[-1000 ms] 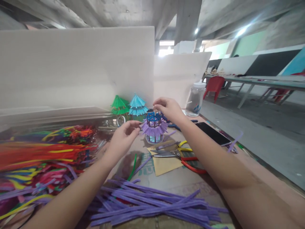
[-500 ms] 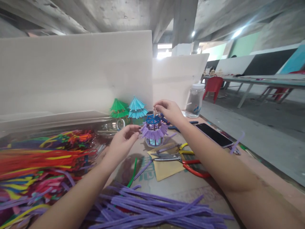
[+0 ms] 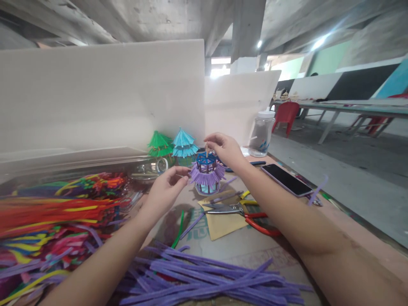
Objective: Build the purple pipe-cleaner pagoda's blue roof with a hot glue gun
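Observation:
A small pagoda model (image 3: pixel 208 176) stands upright on the work surface, with a purple pipe-cleaner fringe, a blue ring frame on top and a pale blue base. My right hand (image 3: pixel 225 149) pinches the thin wooden stick (image 3: pixel 207 148) that rises from its top. At the fringe's left edge is my left hand (image 3: pixel 168 187), fingers curved and a gap between thumb and index; the fingertips seem to touch the fringe. In front of the model lie a pen (image 3: pixel 225 197) and red-handled scissors (image 3: pixel 225 210) on a yellow paper (image 3: pixel 225 226).
Purple pipe cleaners (image 3: pixel 204 276) are heaped nearest me, with many-coloured bundles (image 3: pixel 54 212) at left. Behind stand a green model (image 3: pixel 158 144) and a light blue one (image 3: pixel 184 143) by a white board (image 3: pixel 102 93). A phone (image 3: pixel 287 180) and a clear bottle (image 3: pixel 261 134) are at right.
The view has shifted very slightly. My right fingers have shifted a little at the stick, which now shows more clearly. My left hand stays beside the fringe.

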Motion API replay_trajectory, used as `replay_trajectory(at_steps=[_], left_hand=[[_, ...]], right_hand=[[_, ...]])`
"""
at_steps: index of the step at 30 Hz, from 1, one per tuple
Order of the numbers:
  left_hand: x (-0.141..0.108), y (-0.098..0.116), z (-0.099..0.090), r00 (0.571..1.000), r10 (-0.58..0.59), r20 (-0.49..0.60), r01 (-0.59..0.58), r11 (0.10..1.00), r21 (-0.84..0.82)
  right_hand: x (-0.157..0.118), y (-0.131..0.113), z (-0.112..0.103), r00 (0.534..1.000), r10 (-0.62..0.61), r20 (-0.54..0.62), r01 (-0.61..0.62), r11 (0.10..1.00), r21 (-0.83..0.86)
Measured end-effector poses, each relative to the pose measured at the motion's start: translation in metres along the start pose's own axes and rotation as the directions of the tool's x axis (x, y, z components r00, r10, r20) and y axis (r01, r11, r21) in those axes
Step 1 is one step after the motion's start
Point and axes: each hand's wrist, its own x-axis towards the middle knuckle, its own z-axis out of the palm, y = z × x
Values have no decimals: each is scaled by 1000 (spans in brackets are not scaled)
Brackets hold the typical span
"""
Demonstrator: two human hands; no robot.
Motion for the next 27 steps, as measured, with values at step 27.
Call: replay_trajectory(at_steps=[27], left_hand=[[-2, 9, 3, 1000, -12, 19, 13, 999, -41]], right_hand=[[1, 9, 1, 972, 37, 232, -89, 971, 221]])
